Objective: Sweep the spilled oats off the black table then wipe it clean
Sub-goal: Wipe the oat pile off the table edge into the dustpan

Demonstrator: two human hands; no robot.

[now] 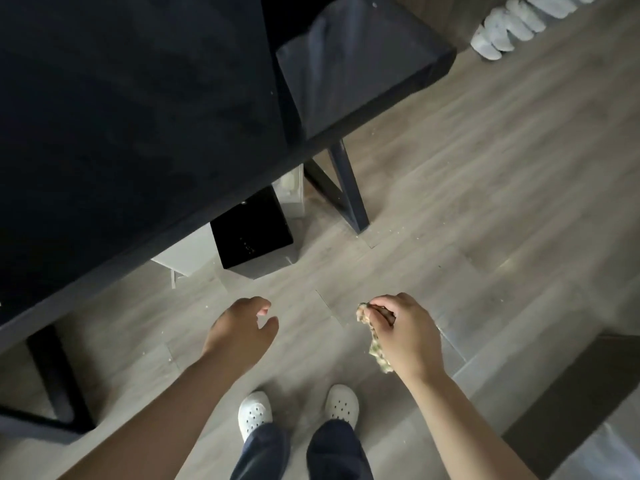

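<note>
Both forearms reach down and forward from the bottom edge, bare to the wrist. The left hand [242,329] hangs just short of the near edge of the black table [121,116], palm down, with its fingers loosely curled and nothing in them. The right hand [407,336] is level with it and farther from the table's edge. Its fingers are closed around a bunched, speckled cloth [375,344], which sticks out past the knuckles and trails down below the palm. Neither hand touches the table.

Below the hands, a pair of white perforated clogs [254,414] stands on the grey wood-look floor [485,202], with dark trouser legs [332,452] above them, a step back from the table.

Dark and matte, the table top fills the upper left. A single pale fleck [272,92] shows near its right side, and any other oats on it are too small or too dark to make out. Small pale crumbs [388,231] lie scattered on the floor beside the table's black angled leg [349,192]. Under the table's near edge sit a glossy black box [254,233] and, touching it on the left, a pale grey box [188,254]. Well beyond the table's far right corner is a row of white rounded things [512,26]; what they are cannot be told.
</note>
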